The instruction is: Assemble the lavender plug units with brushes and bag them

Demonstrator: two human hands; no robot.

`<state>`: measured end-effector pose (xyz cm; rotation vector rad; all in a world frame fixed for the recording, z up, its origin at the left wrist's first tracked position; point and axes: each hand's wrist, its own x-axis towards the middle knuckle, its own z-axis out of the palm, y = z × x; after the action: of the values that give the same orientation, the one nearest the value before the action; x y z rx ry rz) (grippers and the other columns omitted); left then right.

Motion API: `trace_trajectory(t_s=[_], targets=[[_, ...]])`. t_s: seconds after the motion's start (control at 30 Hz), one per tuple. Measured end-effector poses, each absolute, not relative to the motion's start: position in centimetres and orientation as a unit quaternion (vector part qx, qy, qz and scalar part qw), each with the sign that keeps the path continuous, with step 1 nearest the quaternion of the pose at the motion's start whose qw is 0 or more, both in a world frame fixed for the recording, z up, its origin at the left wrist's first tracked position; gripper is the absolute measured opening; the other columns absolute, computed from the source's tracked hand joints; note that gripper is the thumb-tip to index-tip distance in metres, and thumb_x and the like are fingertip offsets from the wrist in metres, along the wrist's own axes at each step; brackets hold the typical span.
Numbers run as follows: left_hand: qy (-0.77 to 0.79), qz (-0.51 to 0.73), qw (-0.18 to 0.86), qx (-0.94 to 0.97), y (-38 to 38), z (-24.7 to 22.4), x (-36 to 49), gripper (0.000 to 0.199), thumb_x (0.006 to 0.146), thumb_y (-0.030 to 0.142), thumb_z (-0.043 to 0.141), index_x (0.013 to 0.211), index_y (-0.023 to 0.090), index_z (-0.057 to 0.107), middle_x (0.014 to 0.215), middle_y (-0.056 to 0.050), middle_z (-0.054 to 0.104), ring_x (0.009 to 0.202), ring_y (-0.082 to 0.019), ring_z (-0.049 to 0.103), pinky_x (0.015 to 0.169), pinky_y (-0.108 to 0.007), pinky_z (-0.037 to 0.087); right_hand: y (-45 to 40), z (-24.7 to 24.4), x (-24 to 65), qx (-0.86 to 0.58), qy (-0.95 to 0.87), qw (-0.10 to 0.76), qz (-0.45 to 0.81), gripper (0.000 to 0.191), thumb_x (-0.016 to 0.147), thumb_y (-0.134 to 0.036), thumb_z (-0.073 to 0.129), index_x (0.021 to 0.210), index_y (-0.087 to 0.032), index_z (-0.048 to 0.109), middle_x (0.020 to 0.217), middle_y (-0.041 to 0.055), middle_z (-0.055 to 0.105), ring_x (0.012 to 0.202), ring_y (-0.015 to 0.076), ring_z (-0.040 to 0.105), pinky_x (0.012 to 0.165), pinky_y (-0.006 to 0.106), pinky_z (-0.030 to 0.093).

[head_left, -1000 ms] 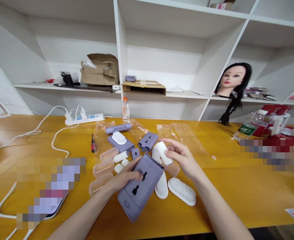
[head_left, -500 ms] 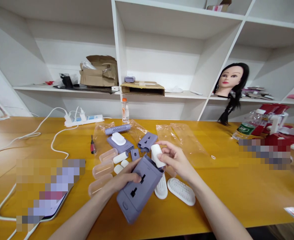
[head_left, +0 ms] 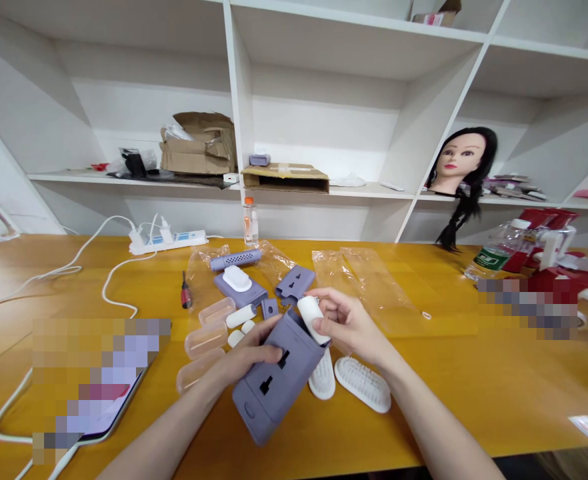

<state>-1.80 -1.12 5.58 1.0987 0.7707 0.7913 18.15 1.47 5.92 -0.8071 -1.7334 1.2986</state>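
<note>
My left hand is wrapped round a purple-grey plastic case, thumb on its front beside two dark keyhole-shaped slots. The case is tilted, its upper end open. Between the thumb and fingers of my right hand is a white rounded bottle, its lower end at the mouth of the case; how deep it sits is hidden. Just beyond lie a second purple slotted piece and a small purple part. Two white bristled oval pieces, one a brush-like oval, lie right of the case.
Clear oval cups, a white bottle and a purple case with a white oval top lie left of my hands. Plastic bags, a red screwdriver, a power strip, a phone and a water bottle surround them.
My right hand has lowered slightly and tilted the white bottle, bringing it closer into the case's open end. My left hand and the case have hardly moved.
</note>
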Motion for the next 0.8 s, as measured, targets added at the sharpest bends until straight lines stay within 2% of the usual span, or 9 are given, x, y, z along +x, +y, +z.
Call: trace_trajectory(t_s=[0.17,0.3,0.67,0.8], targets=[[0.325,0.362,0.709,0.51,-0.2,3.5,-2.0,0.054,0.054,0.03,0.071,0.106,0.019,0.063,0.079,0.0,0.063,0.068,-0.015,0.052,0.063,-0.025,0.039,1.3,6.0,18.1,-0.321,-0.724,0.387,0.472,0.032,0.075,-0.024,0.064,0.104,-0.02,0.051,0.064,-0.0068,0.042,0.053,0.0056,0.037,0.049,0.02,0.029],[0.309,0.348,0.704,0.537,0.1,3.0,-2.4,0.058,0.052,0.036,0.075,0.106,0.018,0.062,0.083,-0.001,0.063,0.073,-0.016,0.053,0.067,-0.025,0.04,1.4,5.9,18.2,-0.301,-0.723,0.379,0.492,0.029,0.076,-0.021,0.06,0.103,-0.02,0.05,0.064,-0.0066,0.043,0.053,0.0058,0.036,0.049,0.02,0.029],[0.299,0.352,0.682,0.566,0.5,2.4,-2.7,0.058,0.057,0.033,0.072,0.112,0.019,0.062,0.089,-0.004,0.066,0.079,-0.021,0.055,0.07,-0.029,0.039,1.3,6.1,18.2,-0.298,-0.759,0.344,0.466,0.032,0.075,-0.019,0.057,0.105,-0.02,0.05,0.066,-0.0053,0.047,0.052,0.0065,0.037,0.049,0.02,0.031],[0.293,0.364,0.655,0.594,0.6,2.0,-3.1,0.059,0.056,0.031,0.073,0.113,0.02,0.062,0.095,-0.003,0.066,0.086,-0.023,0.054,0.075,-0.03,0.038,1.0,6.2,18.4,-0.284,-0.783,0.343,0.436,0.035,0.075,-0.017,0.054,0.11,-0.021,0.049,0.066,-0.0054,0.047,0.052,0.0068,0.036,0.048,0.02,0.03]])
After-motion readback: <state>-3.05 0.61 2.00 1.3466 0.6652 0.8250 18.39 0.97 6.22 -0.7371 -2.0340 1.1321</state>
